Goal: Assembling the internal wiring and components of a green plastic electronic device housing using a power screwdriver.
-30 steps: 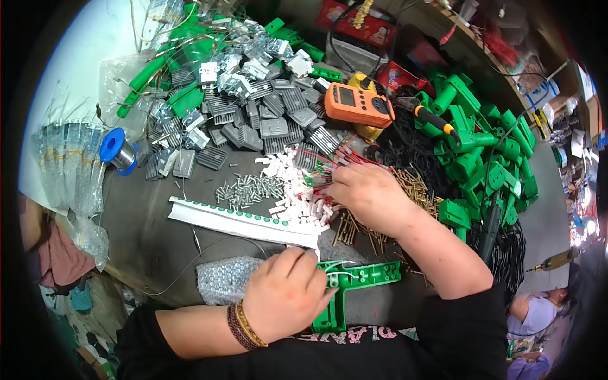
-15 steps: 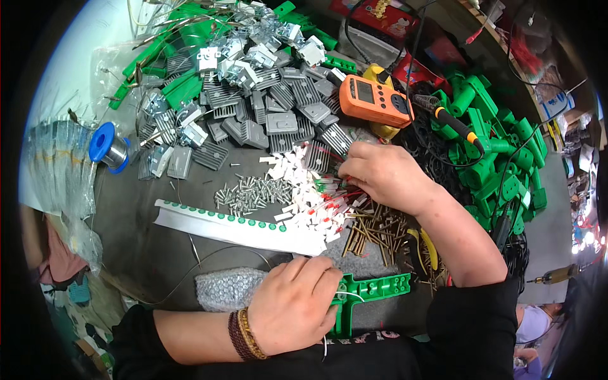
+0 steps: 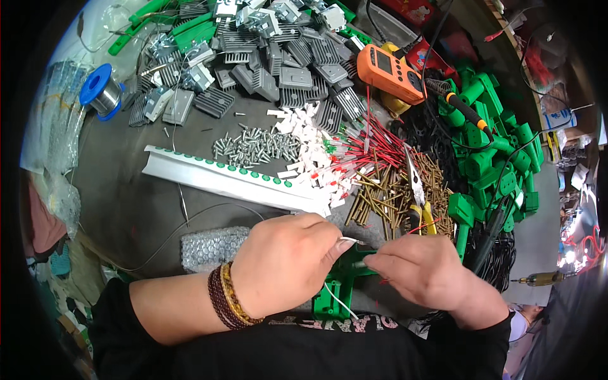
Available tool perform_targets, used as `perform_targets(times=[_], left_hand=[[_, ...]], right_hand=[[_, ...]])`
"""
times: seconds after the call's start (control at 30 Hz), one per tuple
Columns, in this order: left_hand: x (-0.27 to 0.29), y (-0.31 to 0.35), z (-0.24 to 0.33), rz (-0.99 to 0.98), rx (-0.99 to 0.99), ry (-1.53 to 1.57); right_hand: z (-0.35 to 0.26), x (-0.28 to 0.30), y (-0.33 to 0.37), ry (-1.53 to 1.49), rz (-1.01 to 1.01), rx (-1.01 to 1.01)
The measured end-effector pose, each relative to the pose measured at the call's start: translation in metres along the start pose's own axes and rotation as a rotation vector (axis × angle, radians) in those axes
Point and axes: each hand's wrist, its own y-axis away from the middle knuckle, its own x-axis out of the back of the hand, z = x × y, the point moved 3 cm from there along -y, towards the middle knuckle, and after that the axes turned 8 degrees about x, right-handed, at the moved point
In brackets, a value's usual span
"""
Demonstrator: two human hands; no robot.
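My left hand (image 3: pixel 288 259) pinches a white cable (image 3: pixel 340 300) close to its stripped end, which points toward my right hand. Closed at the fingertips, my right hand (image 3: pixel 421 272) holds a red-wired part; its red wire (image 3: pixel 424 226) sticks out above the knuckles, and the rest is mostly hidden. Below both hands lies a green plastic housing (image 3: pixel 332 303), partly covered by them, with the cable passing over it. Just beyond the right hand are yellow-handled pliers (image 3: pixel 415 183), loose brass-coloured rods (image 3: pixel 373 201) and a bundle of red wires (image 3: pixel 389 145).
Bubble wrap (image 3: pixel 206 248) and a white strip with green dots (image 3: pixel 221 182) lie left. Farther off are screws (image 3: pixel 253 147), white pieces (image 3: pixel 304 130), grey finned parts (image 3: pixel 294 78), a solder spool (image 3: pixel 101 92), an orange meter (image 3: pixel 389 73), a soldering iron (image 3: pixel 465 111) and green housings (image 3: pixel 491 164).
My right hand has come back from the red-wire pile to near my left hand, bringing a red-wired part. My left hand has risen off the green housing, now pinching the white cable's end.
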Motion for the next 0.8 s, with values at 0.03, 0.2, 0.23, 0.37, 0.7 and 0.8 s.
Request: perform_targets(times=[0.03,0.2,0.23,0.37,0.7,0.8], left_hand=[[-0.001,0.0,-0.001,0.004,-0.006,0.004],[-0.001,0.002,-0.005,0.027,-0.017,0.022],[-0.001,0.003,-0.005,0.038,-0.023,0.038],[-0.001,0.004,-0.005,0.07,-0.021,0.038],[-0.005,0.006,-0.003,0.118,-0.085,0.003],[-0.007,0.006,-0.002,0.13,-0.114,-0.021]], right_hand=[[-0.003,-0.001,-0.002,0.001,-0.006,0.002],[-0.013,-0.013,-0.019,0.242,-0.06,0.092],[-0.013,-0.014,-0.021,0.244,-0.065,0.098],[-0.01,-0.021,-0.026,0.285,-0.155,0.123],[0.001,-0.033,-0.031,0.002,-0.163,-0.048],[0.004,-0.037,-0.029,-0.08,-0.211,-0.161]])
